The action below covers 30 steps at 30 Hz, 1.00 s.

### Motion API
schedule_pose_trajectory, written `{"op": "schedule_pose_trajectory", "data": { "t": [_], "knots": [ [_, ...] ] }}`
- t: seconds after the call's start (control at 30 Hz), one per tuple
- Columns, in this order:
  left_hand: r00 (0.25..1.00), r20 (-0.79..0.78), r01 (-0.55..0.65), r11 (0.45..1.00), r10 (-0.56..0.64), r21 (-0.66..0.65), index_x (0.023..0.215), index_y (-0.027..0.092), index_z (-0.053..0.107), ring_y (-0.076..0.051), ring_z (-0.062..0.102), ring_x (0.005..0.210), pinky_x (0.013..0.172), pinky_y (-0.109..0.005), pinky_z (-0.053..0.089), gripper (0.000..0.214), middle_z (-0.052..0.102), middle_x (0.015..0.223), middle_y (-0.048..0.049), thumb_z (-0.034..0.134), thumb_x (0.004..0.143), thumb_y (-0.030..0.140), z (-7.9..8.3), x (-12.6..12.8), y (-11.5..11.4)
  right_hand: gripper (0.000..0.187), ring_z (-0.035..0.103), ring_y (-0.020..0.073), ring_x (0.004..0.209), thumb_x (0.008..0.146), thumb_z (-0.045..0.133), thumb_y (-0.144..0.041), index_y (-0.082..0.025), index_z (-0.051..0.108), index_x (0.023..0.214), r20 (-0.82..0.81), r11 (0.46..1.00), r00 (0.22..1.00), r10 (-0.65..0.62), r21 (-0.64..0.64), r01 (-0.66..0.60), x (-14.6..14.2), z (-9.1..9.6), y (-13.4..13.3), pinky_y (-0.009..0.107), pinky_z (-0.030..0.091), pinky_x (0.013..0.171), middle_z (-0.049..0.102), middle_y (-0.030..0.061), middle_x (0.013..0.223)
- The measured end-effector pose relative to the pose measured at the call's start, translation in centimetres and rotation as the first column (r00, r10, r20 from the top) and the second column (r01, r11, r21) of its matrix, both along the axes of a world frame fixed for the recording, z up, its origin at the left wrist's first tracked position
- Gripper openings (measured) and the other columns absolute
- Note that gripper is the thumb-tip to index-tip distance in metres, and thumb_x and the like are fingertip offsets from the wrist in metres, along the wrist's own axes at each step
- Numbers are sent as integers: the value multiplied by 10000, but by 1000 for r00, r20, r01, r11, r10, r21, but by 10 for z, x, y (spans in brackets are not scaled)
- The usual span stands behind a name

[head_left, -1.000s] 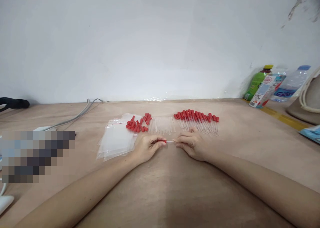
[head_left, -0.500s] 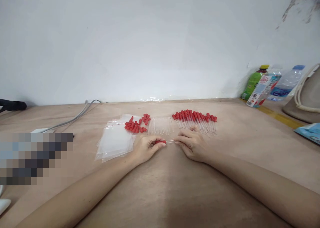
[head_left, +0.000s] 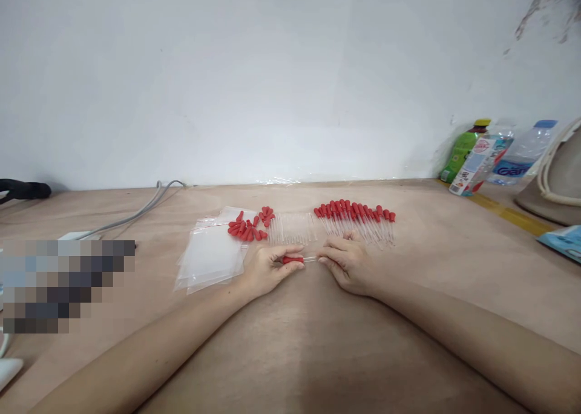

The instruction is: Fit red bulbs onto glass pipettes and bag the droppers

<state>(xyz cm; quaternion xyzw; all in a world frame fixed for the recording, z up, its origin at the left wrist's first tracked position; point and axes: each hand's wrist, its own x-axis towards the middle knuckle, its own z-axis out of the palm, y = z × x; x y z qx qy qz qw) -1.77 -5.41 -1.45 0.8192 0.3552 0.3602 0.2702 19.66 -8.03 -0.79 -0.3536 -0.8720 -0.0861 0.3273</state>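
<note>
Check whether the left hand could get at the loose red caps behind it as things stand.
Probably yes. The left hand lies just in front of the loose red caps, with only bare table between. But its grip is shut on a red cap joined to a clear tube, so it would need freeing first.

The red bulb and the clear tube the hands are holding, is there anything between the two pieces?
Nothing visible. The left hand pinches the red bulb, the right hand pinches the clear tube, and the two pieces meet end to end above the bare table.
</note>
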Motion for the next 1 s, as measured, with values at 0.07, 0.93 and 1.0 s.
{"op": "schedule_pose_trajectory", "data": {
  "t": [0.07, 0.93, 1.0],
  "knots": [
    [1000, 12, 23, 998, -23, -54, 1063, 170, 604, -173, 662, 786, 738, -291, 544, 362, 697, 890, -43, 627, 731, 314, 1, 1, -2, 240, 440, 107, 610, 864, 362, -198, -167, 589, 793, 14, 1000, 1000, 4, -1, -4, -1, -2, 1, 300, 228, 676, 536, 10, 669],
    [988, -139, -40, 978, 69, 207, 1125, 202, 520, -155, 622, 751, 676, -276, 508, 392, 660, 886, -41, 602, 747, 267, 6, 0, -1, 221, 524, 134, 627, 800, 452, -221, -195, 613, 650, 150, 921, 987, 49, -389, 13, 2, 31, 0, 288, 331, 644, 626, 18, 664],
    [979, -166, -77, 967, 120, 244, 1125, 202, 502, -131, 586, 669, 620, -254, 489, 391, 624, 850, -29, 592, 750, 266, 6, 1, -1, 236, 491, 109, 528, 781, 448, -231, -187, 615, 620, 120, 855, 992, 26, -518, 40, 13, 35, 6, 246, 325, 544, 601, 0, 582]
  ]
}}
